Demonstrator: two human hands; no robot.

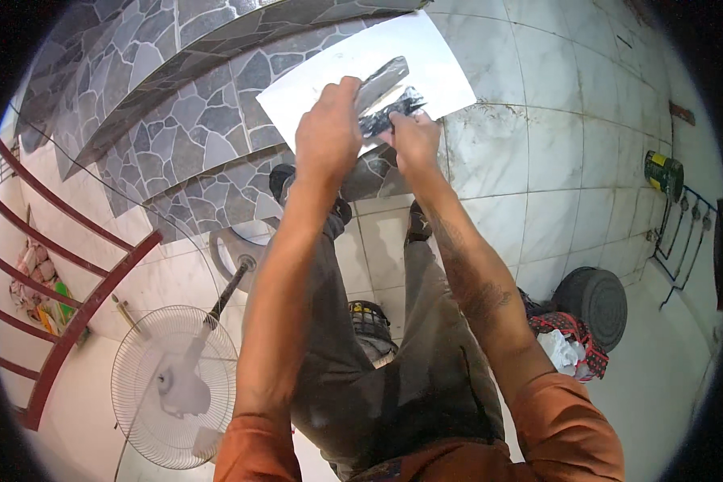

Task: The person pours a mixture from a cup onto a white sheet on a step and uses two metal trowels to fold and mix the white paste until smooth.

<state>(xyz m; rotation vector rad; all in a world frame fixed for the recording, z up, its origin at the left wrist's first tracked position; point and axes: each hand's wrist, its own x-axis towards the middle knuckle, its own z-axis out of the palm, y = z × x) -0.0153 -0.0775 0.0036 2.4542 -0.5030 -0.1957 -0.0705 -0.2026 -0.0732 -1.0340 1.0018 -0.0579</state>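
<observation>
A white sheet (450, 76) lies over the stone-patterned steps at the top middle. Above it, my left hand (328, 132) is closed on a long grey flat blade (384, 76), its fingers curled at the lower left end. My right hand (416, 140) grips a smaller flat piece with a black, mottled surface (377, 120), its thumb on top. The two pieces are close together over the middle of the sheet; whether they touch is hard to tell. The ends inside my fingers are hidden.
Grey stone-patterned steps (201, 104) rise at upper left. A red metal railing (96, 309) and standing fan (136, 353) are at left. At right are a green can (659, 173), a black bucket (598, 297), a red patterned cloth (578, 341) and a metal rack (671, 265). My feet stand on tiles.
</observation>
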